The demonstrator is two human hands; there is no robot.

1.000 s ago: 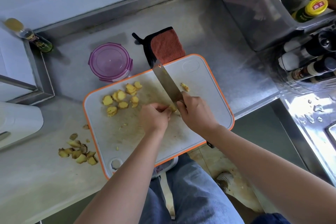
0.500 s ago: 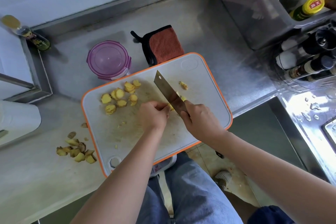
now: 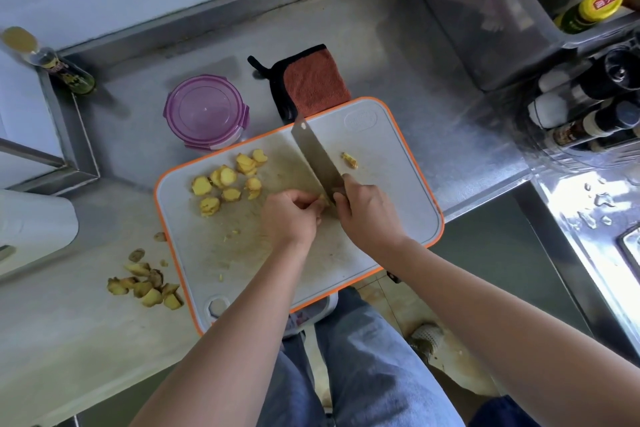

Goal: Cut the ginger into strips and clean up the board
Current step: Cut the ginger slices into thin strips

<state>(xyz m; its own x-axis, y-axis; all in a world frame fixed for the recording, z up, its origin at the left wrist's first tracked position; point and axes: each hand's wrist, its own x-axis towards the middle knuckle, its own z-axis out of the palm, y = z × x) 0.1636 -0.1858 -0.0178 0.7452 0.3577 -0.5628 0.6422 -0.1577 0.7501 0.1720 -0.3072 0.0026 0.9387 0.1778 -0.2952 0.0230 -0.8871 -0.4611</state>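
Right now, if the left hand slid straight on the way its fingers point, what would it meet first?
The cleaver: the left hand pinches a ginger piece right beside its blade, with the right hand gripping it just beyond. Blade height is unclear.

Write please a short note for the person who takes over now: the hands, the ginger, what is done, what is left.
The left hand holds a ginger piece down on the cutting board.
The right hand grips the knife, with the blade close beside the left fingers.
The ginger slices lie at the board's far left. A few cut bits lie right of the blade. The peelings lie on the counter, left of the board.
Done: peeling and slicing, it seems.
Left: nearly all the strips, then clearing the board.
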